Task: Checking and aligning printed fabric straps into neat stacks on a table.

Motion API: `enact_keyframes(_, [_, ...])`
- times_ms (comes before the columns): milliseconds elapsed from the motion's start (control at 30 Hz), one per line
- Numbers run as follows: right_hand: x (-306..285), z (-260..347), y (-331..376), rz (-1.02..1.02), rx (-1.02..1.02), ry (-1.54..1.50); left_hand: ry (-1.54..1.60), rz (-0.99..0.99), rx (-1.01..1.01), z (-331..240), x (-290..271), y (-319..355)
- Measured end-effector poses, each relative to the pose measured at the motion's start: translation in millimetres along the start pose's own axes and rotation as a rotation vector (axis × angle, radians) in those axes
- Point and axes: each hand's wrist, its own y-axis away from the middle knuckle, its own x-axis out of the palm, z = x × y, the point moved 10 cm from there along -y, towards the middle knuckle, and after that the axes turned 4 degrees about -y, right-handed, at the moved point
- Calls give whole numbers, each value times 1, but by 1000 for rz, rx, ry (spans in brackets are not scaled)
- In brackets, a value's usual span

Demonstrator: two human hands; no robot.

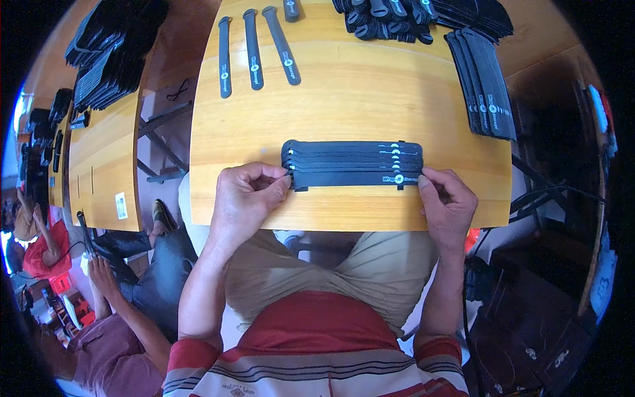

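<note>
A row of several black fabric straps (350, 162) lies overlapped near the table's front edge, with small pale marks toward the right ends. My left hand (246, 192) pinches the left end of the nearest strap (344, 179) between thumb and fingers. At the other end of that strap, my right hand (448, 198) has its thumb and index finger closed on the tip. Small dark tabs stick out from under the row at both ends. The strap lies straight between the two hands, along the front of the row.
Three loose straps (253, 49) lie apart at the far left of the wooden table (350, 92). Bundled straps (390, 20) are heaped at the back, and a fanned stack (481, 83) sits at the right edge. Left, a co-worker (112, 351) sits by another table (106, 178).
</note>
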Motion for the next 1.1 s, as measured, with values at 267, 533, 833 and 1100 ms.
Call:
enact_keyframes(267, [0, 5, 0, -18, 4, 16, 15, 2, 1, 2, 1, 0])
enact_keyframes(533, [1, 14, 0, -27, -95, 55, 18, -7, 2, -2, 1, 0])
enact_keyframes(833, [2, 15, -1, -27, -124, 104, 12, -5, 1, -1, 0, 0])
enact_keyframes(1100, [3, 19, 0, -33, -132, 136, 9, -7, 21, -3, 1, 0])
